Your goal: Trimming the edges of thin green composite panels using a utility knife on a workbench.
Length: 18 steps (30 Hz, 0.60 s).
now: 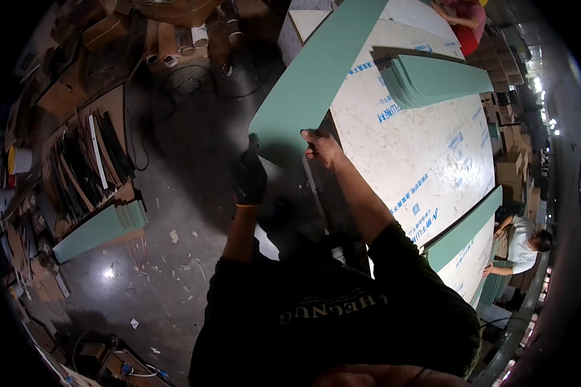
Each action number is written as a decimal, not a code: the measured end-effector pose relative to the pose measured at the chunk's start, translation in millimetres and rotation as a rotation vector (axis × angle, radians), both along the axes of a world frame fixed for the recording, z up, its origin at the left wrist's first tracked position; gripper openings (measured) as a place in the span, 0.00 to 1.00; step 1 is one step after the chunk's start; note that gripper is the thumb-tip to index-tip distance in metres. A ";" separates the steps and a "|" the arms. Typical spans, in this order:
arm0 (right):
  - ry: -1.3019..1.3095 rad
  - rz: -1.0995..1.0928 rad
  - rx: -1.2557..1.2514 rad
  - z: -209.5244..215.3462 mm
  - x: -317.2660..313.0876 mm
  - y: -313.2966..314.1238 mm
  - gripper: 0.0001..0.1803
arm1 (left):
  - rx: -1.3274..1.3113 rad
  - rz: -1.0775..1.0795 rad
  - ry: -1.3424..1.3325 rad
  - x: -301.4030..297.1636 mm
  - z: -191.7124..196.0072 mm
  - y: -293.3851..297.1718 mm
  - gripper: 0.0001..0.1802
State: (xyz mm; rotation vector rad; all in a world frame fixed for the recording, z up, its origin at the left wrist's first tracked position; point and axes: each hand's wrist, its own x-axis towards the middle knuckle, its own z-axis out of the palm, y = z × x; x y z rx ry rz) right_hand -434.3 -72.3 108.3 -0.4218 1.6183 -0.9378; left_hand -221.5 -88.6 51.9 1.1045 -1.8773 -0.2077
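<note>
A long pale-green sheet [313, 80] with one rounded corner stretches away from me, up past the far edge of the view. In a black glove, my left hand [250, 174] is closed on its near left corner. My bare right hand [323, 148] pinches the near right corner, thumb on top and fingers mostly hidden underneath. The sheet's right edge overlaps the white printed worktable [426, 155]. On that table, to the right of my sheet, lies a stack of similar green sheets [432, 80] with curved ends.
Another green strip [465, 229] lies along the table's right side, near a co-worker in white [523, 248]. A second co-worker in red [468, 26] stands at the far end. Dark strips [84, 161] and green pieces [100, 232] lie on the left; scraps litter the floor [174, 277].
</note>
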 end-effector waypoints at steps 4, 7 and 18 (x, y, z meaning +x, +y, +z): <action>-0.014 -0.026 -0.012 8.1 -4.6 -1.5 0.22 | 0.191 -0.007 -0.715 -32.1 -66.5 73.5 0.18; -0.031 -0.005 -0.024 5.8 -2.6 -8.1 0.23 | -0.065 0.135 -1.061 -55.6 -70.9 125.2 0.17; -0.261 0.246 -0.084 -52.2 -62.0 -1.5 0.24 | 0.078 0.140 0.245 -13.9 -12.1 28.7 0.14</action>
